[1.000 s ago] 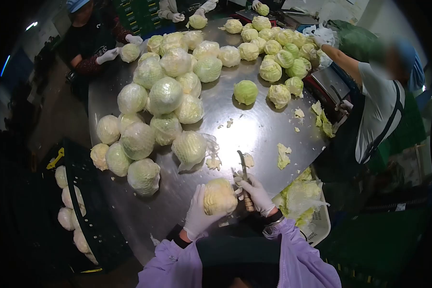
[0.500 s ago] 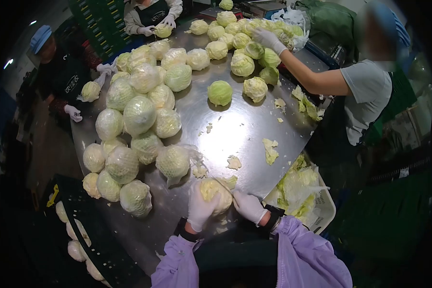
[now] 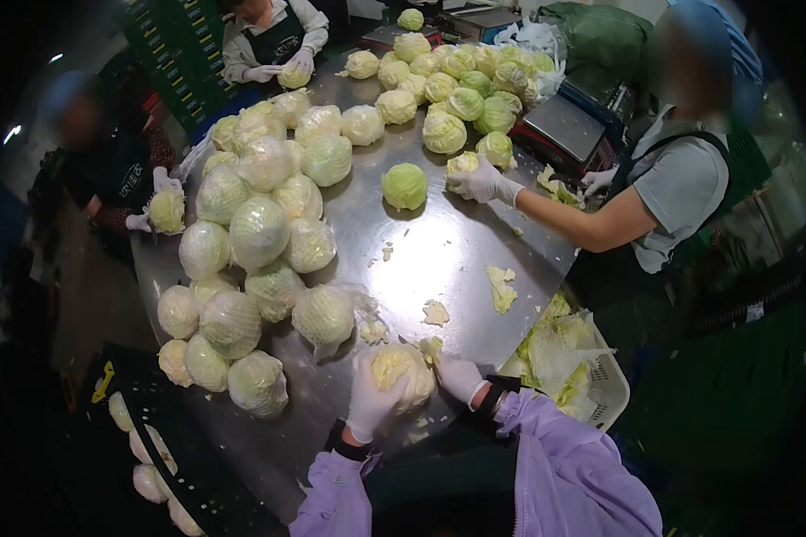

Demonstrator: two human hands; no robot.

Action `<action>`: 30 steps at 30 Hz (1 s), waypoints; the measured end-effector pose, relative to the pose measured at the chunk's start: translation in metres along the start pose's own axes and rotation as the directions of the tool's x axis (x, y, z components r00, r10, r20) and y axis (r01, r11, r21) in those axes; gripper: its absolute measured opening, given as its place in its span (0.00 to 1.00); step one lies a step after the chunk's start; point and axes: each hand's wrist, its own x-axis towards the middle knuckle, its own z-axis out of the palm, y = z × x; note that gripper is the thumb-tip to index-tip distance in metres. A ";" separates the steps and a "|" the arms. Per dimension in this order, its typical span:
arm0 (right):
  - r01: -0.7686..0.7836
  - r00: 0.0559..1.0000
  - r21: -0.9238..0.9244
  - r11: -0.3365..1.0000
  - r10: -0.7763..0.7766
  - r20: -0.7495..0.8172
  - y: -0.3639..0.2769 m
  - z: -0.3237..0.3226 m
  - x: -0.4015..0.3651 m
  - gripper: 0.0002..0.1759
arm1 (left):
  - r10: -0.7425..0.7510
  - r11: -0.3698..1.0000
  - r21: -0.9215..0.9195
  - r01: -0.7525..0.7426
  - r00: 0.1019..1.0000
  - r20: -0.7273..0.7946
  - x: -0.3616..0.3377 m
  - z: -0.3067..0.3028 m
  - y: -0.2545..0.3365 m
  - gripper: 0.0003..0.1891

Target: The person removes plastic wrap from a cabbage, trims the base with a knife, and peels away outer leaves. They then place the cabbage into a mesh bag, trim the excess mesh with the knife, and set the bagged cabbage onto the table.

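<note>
Cupping a cabbage (image 3: 417, 374) on the near part of the smooth metal counter (image 3: 488, 237), the gloved left hand (image 3: 372, 397) spreads its fingers over the left side. The gloved right hand (image 3: 460, 379) curls at the right; its grip is unclear. Roundish and crinkled, the cabbage turns a yellowish patch upward, its long axis hard to tell. Glossy wrapped cabbages (image 3: 231, 324) bulge leftward.

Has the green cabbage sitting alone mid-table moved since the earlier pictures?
No: the lone green cabbage keeps its place relative to the torn leaf on the table.
</note>
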 end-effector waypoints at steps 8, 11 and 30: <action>0.158 0.971 0.326 0.932 -0.086 -0.222 -0.015 -0.030 -0.042 0.17 | -0.452 0.720 -0.553 0.419 0.888 0.085 -0.085 -0.038 -0.027 0.47; 0.302 0.942 0.256 0.918 -0.247 -0.226 -0.045 -0.044 -0.047 0.18 | -0.531 0.742 -0.510 0.436 0.846 -0.050 -0.080 -0.032 -0.016 0.46; 0.291 0.946 0.085 0.953 -0.274 -0.172 -0.068 -0.034 -0.005 0.20 | -0.468 0.868 -0.248 0.431 0.876 -0.116 -0.036 -0.028 -0.023 0.28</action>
